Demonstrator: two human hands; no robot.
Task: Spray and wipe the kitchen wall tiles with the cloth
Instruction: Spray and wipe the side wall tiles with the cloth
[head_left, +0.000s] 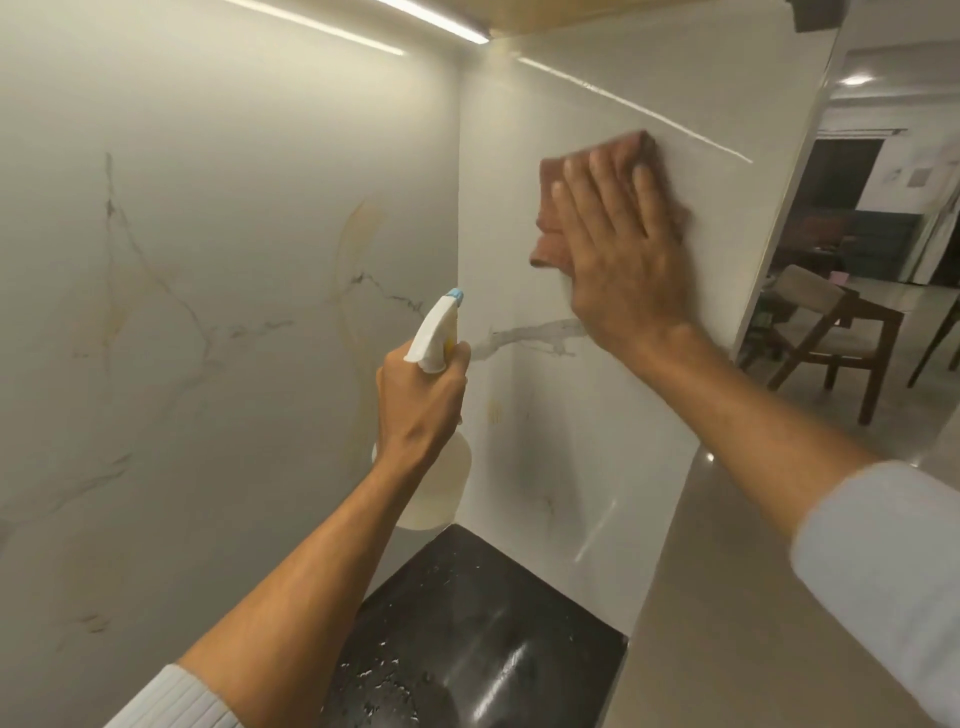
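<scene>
above dark countertop (467, 623), right fingers (602, 176) flat on cloth (550, 218), left fingers (460, 364) round spray bottle (434, 332), chair (841, 343) beyond

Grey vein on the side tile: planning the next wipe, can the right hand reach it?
Likely yes: the right hand presses the cloth on that tile, the grey vein right at its heel.

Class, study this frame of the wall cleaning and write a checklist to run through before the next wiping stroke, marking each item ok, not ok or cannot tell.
1. Cloth lies flat against the wall tile: ok.
2. Right hand presses it with straight fingers: ok.
3. Left hand grips the spray bottle: ok.
4. Nozzle points toward the wall, away from the person: ok.
5. Tile under the cloth wet with spray: cannot tell.
6. Countertop dry: not ok, wet-looking specks.
</scene>
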